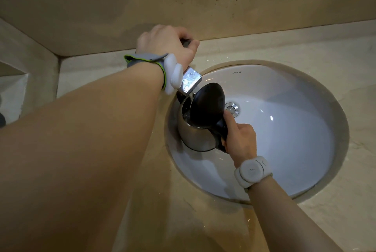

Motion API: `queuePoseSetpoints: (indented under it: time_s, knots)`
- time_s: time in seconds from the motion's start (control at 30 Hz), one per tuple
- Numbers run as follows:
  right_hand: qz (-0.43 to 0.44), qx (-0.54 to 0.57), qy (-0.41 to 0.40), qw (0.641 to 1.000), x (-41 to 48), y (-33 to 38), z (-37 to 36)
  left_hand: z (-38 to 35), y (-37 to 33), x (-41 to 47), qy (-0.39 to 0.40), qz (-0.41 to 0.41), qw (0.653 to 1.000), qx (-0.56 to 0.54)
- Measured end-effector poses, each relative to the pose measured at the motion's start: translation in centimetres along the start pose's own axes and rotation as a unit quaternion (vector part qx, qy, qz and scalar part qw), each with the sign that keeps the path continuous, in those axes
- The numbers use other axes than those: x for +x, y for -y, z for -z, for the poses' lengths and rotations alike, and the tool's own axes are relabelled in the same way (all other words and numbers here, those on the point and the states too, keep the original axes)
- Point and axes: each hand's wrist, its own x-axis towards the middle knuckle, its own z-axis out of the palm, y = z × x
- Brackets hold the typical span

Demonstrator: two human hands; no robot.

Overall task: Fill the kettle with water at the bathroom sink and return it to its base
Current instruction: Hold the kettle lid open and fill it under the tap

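Head view: a person is filling a stainless-steel electric kettle with a black hinged lid (195,133) at a white oval bathroom sink (284,150) sunk into a beige marble tabletop (345,58). The kettle is hanging inside the sink's left side, lid standing open, its mouth directly under the square chrome faucet spout (191,80), from which a thin stream of water (190,101) is running in. The right hand (240,139), its grip wrapped around the black handle on the kettle's right, is carrying it upright, body rising top to bottom with a slight lean. The left hand (166,43), closed over the faucet lever behind the spout, is the nearer to shutting off the flow. The base is out of sight.
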Motion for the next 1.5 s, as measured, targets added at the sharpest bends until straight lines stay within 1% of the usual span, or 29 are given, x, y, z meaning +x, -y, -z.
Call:
queuePoseSetpoints:
  time_s: [0.07,0.2,0.33,0.47,0.53,0.73,0.83,0.93,1.1,1.27,1.43,1.5]
  knots:
    - [-0.009,0.009,-0.007,1.000,0.0,0.0,-0.1,0.0,0.1,0.0,0.001,0.000,1.000,0.000]
    - [0.006,0.015,-0.009,1.000,0.1,-0.1,0.0,-0.1,0.1,0.1,0.000,0.002,1.000,0.000]
    - [-0.036,0.052,-0.026,0.998,0.2,-0.4,-0.2,0.0,0.1,0.0,-0.001,0.008,1.000,0.002]
    - [-0.026,0.012,-0.026,0.999,0.3,-0.6,-0.2,0.0,-0.1,0.0,0.003,0.009,1.000,0.002]
    - [-0.022,0.012,-0.034,0.999,0.3,-0.9,-0.1,0.1,-0.1,0.0,0.003,0.008,1.000,0.002]
    - [-0.052,0.094,-0.046,0.993,0.7,-1.0,-0.1,0.1,-0.1,0.0,0.008,0.009,1.000,-0.004]
    - [-0.038,0.083,-0.042,0.995,0.6,-0.9,-0.3,0.0,0.1,0.0,0.006,0.007,1.000,-0.005]
    - [-0.048,0.107,-0.045,0.992,0.7,-1.3,-0.4,0.0,0.1,0.1,0.006,0.008,1.000,-0.003]
    - [-0.055,0.114,-0.039,0.991,0.9,-1.6,-0.5,0.0,0.0,0.0,0.006,0.009,1.000,-0.006]
    - [-0.032,0.080,-0.036,0.996,1.0,-1.5,-0.5,0.1,-0.1,0.0,0.002,0.007,1.000,-0.001]
    - [-0.050,0.119,-0.039,0.991,1.0,-1.4,-0.7,0.1,0.1,0.1,0.004,0.009,1.000,-0.003]
    - [-0.055,0.118,-0.045,0.990,0.9,-1.3,-0.7,0.1,0.1,0.0,0.005,0.008,1.000,-0.002]
